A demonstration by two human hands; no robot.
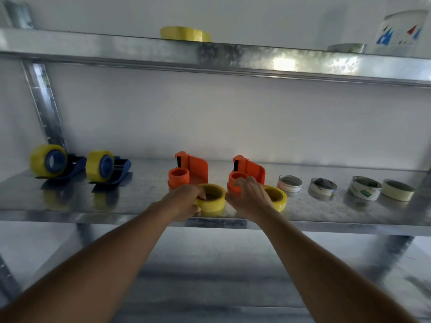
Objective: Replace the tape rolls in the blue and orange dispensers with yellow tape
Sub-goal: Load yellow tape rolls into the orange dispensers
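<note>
A: Where are the hands?

B: The left hand (184,201) grips a yellow roll (211,199) lying flat near the shelf's front edge, thumb inside the core and fingers round the outside. The right hand (250,197) has its fingertips curled on the hub of the right orange dispenser (247,174); whether it truly pinches the hub or only rests on it I cannot tell. A second yellow roll (277,198) lies just beside that hand, partly hidden by it.

A: And the other orange one?

B: The left orange dispenser (187,172) stands with a bare hub, just behind the gripped roll.

A: So how far along is it?

B: About halfway, I judge. The two blue dispensers (58,163) (107,169) at the left of the metal shelf (140,206) already carry yellow tape. Both orange hubs remain to be loaded. Four whitish rolls (289,184) sit in a row to the right, probably the removed ones. Another yellow roll (185,33) rests on the upper shelf.
</note>
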